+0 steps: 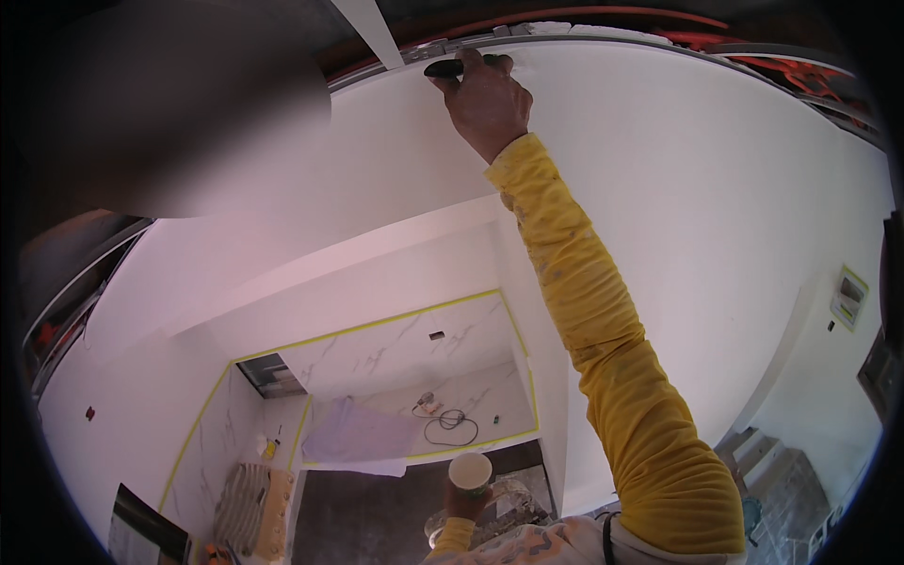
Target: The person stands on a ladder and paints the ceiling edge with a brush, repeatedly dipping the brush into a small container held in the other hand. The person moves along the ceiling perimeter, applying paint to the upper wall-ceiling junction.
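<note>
My right arm, in a yellow sleeve, reaches high up the white wall. Near the wall's top edge, my right hand [490, 104] is closed around a black-handled tool [441, 69]. Its rounded dark end sticks out on the left; its working end is hidden, so I cannot tell the kind. Low down, close to my body, my left hand [466, 504] is wrapped round a pale cup [471, 471]. The cup's open top faces up, and its inside looks whitish.
Below is a marble-patterned recess [377, 348] edged with yellow-green tape. On its counter lie a pale sheet [363, 433] and a coiled black cord [452, 428]. Stairs [767, 466] descend at lower right. Metal ceiling framing [452, 42] runs along the wall top. A blurred dark shape covers the upper left.
</note>
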`<state>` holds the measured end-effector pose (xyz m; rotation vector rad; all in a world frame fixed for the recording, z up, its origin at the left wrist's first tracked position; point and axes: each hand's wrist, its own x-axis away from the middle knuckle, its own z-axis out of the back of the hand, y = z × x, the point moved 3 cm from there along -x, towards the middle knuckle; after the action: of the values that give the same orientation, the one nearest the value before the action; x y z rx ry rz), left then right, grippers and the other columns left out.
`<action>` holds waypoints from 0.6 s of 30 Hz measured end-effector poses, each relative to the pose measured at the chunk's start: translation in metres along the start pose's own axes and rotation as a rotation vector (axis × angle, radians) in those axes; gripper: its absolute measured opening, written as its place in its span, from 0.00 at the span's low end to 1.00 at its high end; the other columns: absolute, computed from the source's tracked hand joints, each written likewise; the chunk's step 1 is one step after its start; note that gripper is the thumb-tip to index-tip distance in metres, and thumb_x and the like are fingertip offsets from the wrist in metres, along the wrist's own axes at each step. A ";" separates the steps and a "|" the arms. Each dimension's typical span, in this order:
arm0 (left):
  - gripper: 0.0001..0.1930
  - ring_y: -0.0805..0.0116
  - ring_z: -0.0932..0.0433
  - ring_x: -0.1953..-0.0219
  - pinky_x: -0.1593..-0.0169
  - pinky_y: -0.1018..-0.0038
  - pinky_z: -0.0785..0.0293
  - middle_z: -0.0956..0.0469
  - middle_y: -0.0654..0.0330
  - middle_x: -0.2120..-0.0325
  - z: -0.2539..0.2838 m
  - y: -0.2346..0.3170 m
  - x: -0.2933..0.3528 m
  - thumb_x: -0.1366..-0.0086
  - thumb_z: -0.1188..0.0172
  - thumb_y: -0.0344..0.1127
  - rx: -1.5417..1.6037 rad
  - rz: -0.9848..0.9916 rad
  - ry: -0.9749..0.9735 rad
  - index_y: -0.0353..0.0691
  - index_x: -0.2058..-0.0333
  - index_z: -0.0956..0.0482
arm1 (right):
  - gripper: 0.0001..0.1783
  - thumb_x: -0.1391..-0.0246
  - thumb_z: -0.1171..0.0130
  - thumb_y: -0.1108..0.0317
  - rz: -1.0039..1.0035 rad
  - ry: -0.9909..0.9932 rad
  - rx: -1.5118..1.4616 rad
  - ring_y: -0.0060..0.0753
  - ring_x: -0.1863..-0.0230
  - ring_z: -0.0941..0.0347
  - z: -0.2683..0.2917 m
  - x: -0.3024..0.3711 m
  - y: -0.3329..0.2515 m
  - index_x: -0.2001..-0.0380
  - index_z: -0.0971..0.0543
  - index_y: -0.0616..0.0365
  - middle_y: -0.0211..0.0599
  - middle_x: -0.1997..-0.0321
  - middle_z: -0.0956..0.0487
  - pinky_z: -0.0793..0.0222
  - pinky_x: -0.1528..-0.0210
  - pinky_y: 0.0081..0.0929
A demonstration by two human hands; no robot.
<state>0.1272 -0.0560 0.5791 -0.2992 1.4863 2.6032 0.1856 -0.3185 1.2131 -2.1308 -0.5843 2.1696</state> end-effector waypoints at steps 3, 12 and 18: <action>0.40 0.58 0.20 0.50 0.47 0.64 0.23 0.20 0.54 0.53 -0.004 -0.012 -0.001 0.57 0.24 0.42 0.014 -0.082 0.017 0.40 0.45 0.33 | 0.29 0.42 0.40 0.42 0.017 -0.023 -0.002 0.53 0.67 0.18 -0.004 0.005 -0.014 0.49 0.23 0.54 0.52 0.58 0.24 0.23 0.63 0.48; 0.45 0.58 0.22 0.46 0.44 0.64 0.25 0.22 0.56 0.49 -0.022 -0.056 -0.010 0.54 0.24 0.47 0.085 -0.144 -0.043 0.43 0.42 0.41 | 0.28 0.43 0.38 0.43 0.110 -0.121 -0.159 0.50 0.64 0.19 -0.030 0.028 -0.074 0.49 0.22 0.55 0.52 0.58 0.23 0.23 0.61 0.44; 0.46 0.56 0.21 0.47 0.44 0.62 0.24 0.22 0.54 0.49 -0.011 -0.030 -0.007 0.55 0.23 0.47 0.085 -0.065 -0.098 0.43 0.42 0.41 | 0.15 0.38 0.37 0.58 0.246 -0.108 -0.759 0.20 0.78 0.31 0.009 0.053 -0.062 0.57 0.19 0.59 0.29 0.75 0.21 0.32 0.73 0.23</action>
<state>0.1416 -0.0502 0.5501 -0.2040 1.5226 2.4599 0.1594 -0.2475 1.1808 -2.5268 -1.4155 2.4734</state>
